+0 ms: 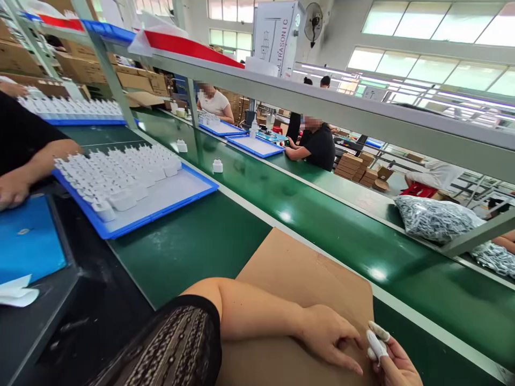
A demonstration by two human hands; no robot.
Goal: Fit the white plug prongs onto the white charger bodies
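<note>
My left hand [328, 338] lies on a brown cardboard sheet [289, 262] at the bottom of the view, forearm bare below a black lace sleeve. Its fingers are stretched out and slightly apart, and the tips reach my right hand [392, 362]. My right hand pokes in at the bottom edge with its fingers bent together; two of them wear white finger covers [377, 343]. I see nothing held in either hand. Most of my right hand is cut off by the frame.
A green conveyor belt [322, 214] runs past the cardboard. At left, a blue tray [169, 201] holds several white plug housings, and a co-worker's hand [14, 187] rests beside it. A clear bag of small parts [438, 217] lies at right. Other people work further along.
</note>
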